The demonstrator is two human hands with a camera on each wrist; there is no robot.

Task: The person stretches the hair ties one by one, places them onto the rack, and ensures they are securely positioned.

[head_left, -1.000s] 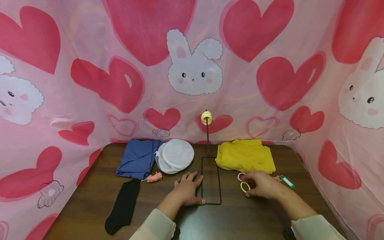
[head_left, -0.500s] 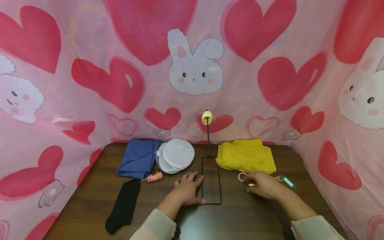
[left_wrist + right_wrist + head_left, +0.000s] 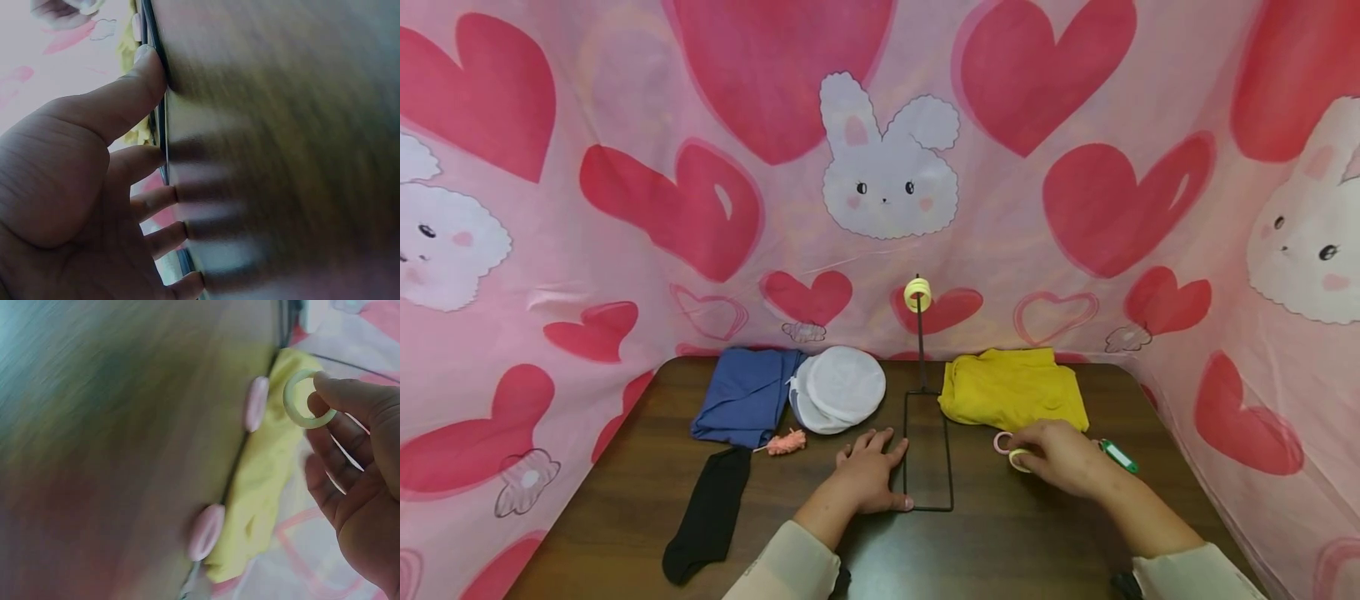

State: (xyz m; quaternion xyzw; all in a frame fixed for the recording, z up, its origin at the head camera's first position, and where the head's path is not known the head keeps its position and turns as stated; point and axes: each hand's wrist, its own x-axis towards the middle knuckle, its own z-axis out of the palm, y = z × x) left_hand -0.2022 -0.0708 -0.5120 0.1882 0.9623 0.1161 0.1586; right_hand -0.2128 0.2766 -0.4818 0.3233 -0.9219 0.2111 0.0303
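My right hand [image 3: 1063,454] pinches a pale yellow ring [image 3: 292,399] between thumb and forefinger, held above the table. The other fingers curl loosely below it. Two pink rings [image 3: 206,532] lie on the table in the right wrist view; in the head view one pink ring [image 3: 1002,442] shows beside the fingertips. My left hand [image 3: 870,475] rests with spread fingers at the left side of a black wire stand [image 3: 951,467], its thumb touching the base's near corner. Yellow rings [image 3: 917,293] hang on top of the stand's upright rod.
Folded yellow cloth [image 3: 1015,392] lies behind my right hand, with a green key tag [image 3: 1118,455] to its right. On the left are folded blue cloth [image 3: 745,396], a white round mesh pouch [image 3: 846,387], a coral tassel-like piece [image 3: 786,442] and a black sock [image 3: 707,517].
The yellow ring has turned in my right fingers, from facing the head camera to edge-on and partly back. The right hand has shifted slightly; the left has stayed put.
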